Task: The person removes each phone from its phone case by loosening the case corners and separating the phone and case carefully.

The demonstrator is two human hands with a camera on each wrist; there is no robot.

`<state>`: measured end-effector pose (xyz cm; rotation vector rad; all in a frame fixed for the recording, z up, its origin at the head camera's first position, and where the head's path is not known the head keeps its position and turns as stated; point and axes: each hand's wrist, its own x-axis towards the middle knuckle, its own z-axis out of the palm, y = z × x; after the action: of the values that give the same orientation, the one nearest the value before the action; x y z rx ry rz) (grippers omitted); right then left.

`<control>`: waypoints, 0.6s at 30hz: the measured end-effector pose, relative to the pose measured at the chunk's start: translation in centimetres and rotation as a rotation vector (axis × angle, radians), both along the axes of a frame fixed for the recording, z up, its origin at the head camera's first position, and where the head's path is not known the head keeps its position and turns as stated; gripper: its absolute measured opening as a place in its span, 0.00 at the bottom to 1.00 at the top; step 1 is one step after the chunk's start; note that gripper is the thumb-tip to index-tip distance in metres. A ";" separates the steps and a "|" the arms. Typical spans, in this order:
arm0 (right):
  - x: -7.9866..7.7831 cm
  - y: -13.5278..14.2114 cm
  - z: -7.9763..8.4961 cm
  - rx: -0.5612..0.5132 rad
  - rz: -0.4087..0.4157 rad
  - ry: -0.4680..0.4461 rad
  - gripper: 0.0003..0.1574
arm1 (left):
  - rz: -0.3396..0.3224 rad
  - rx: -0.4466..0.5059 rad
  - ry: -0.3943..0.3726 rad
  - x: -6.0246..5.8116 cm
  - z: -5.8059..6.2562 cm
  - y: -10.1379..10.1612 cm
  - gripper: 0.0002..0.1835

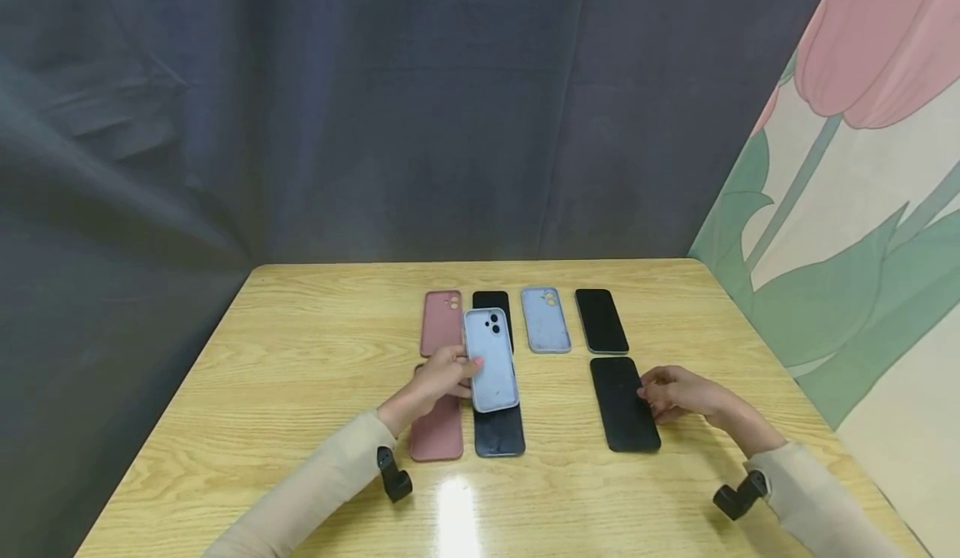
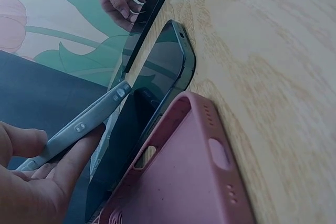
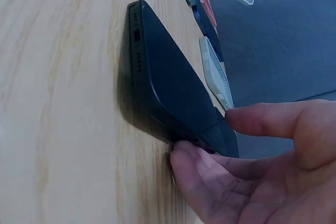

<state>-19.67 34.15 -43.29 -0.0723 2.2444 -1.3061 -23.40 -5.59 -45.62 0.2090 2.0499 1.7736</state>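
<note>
My left hand (image 1: pixel 447 372) grips a light blue phone case (image 1: pixel 491 362) by its left side, the thumb lying on its face. Its camera openings look dark. The case is held above two dark phones, the front one (image 1: pixel 500 435) partly covered and the back one (image 1: pixel 491 298) mostly covered. Beside them, a front pink phone case (image 1: pixel 437 435) lies partly under my left hand, with another pink phone case (image 1: pixel 441 323) behind it. My right hand (image 1: pixel 678 396) pinches the right edge of a black phone (image 1: pixel 625 408), its fingers at the underside in the right wrist view.
A second light blue phone case (image 1: pixel 546 321) and a black phone (image 1: pixel 600 321) lie in the back row. All rest on a wooden table (image 1: pixel 315 333) with a dark curtain (image 1: pixel 412 125) behind it. A wall with painted tulips (image 1: pixel 847 250) borders the right side.
</note>
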 end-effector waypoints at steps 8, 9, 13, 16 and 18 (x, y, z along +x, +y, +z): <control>-0.1 -0.2 0.1 0.011 -0.008 -0.008 0.24 | -0.002 0.008 -0.008 0.0 -0.1 -0.1 0.19; -0.1 -0.2 0.1 0.019 -0.017 -0.003 0.23 | -0.004 0.011 -0.006 0.1 -0.1 -0.2 0.19; -0.2 -0.2 0.1 0.044 -0.044 0.017 0.19 | -0.006 0.020 -0.011 0.0 -0.1 -0.3 0.20; -0.2 -0.2 0.1 0.047 -0.053 0.018 0.18 | -0.003 0.018 -0.015 0.0 0.0 -0.3 0.19; -0.2 -0.2 0.0 0.043 -0.055 0.017 0.17 | 0.000 0.015 -0.017 0.0 0.0 -0.2 0.19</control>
<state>-19.86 33.98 -43.28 -0.0068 2.3024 -1.2895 -23.37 -5.83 -45.60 0.1978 2.0250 1.7857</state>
